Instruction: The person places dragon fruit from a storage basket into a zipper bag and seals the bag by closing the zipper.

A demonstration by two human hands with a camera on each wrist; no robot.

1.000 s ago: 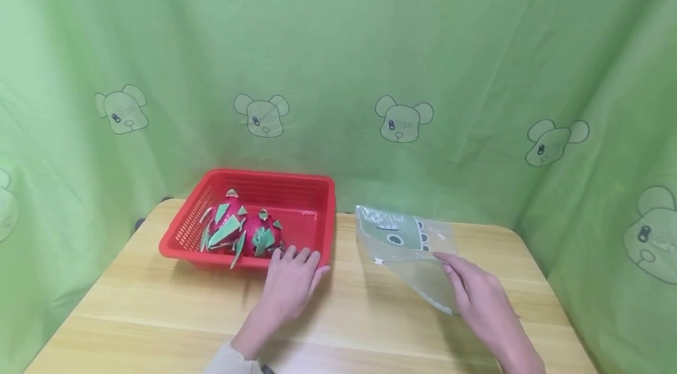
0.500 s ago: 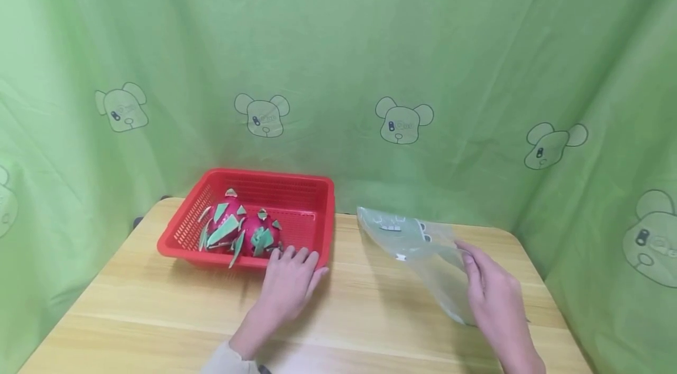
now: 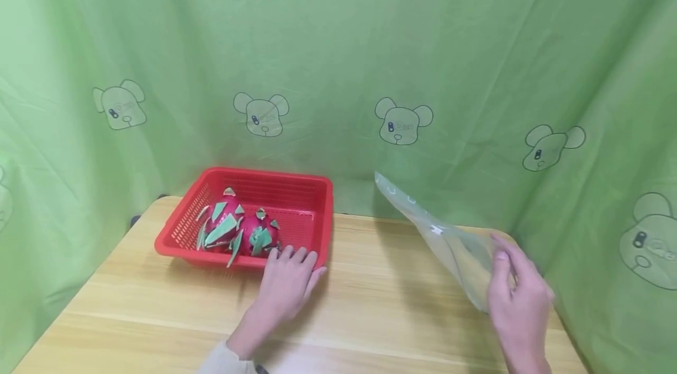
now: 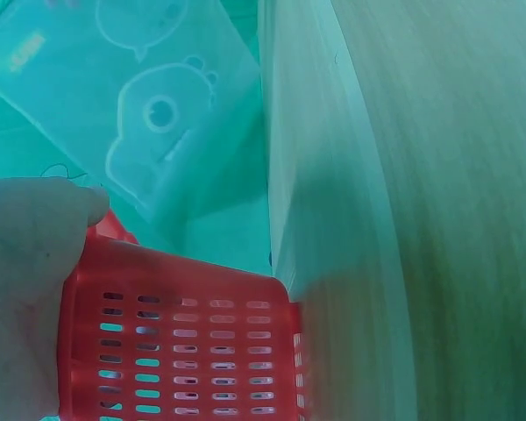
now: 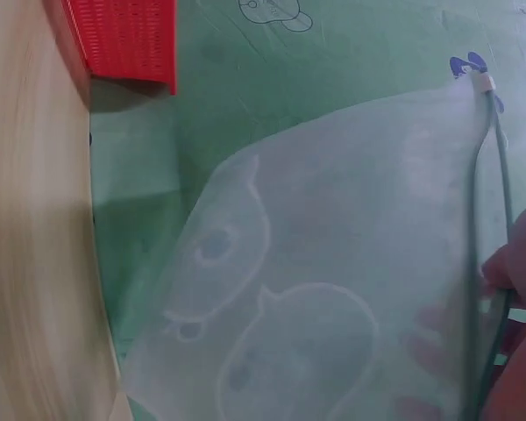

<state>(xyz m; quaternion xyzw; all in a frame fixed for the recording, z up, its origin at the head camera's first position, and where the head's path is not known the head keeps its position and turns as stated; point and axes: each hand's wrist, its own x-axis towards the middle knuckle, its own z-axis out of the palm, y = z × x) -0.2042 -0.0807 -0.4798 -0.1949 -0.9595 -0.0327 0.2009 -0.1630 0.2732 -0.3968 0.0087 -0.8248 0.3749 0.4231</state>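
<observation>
My left hand point(image 3: 287, 281) has its fingers hooked over the front right rim of a red plastic basket point(image 3: 270, 173). Two pink dragon fruits point(image 3: 224, 212) with green scales lie in the basket's left half. On the right, my right hand point(image 3: 520, 294) grips a clear zip bag point(image 3: 452, 247) by its mouth edge. The bag tilts up above the table, its bottom toward the curtain. In the right wrist view, the zip slider point(image 5: 484, 82) sits at one end of the parted mouth, and fingers show through the film. A cartoon print point(image 4: 162, 114) shows on the bag in the left wrist view.
A light wooden table point(image 3: 365, 321) carries the basket. Green curtains point(image 3: 328, 39) with bear-head prints hang behind and at both sides, close to the table's back edge. Bare tabletop lies between the basket and my right hand.
My right hand has moved right and drawn the bag with it, its far end lifting from the table and its printed face turning away. My left hand stays on the basket rim.
</observation>
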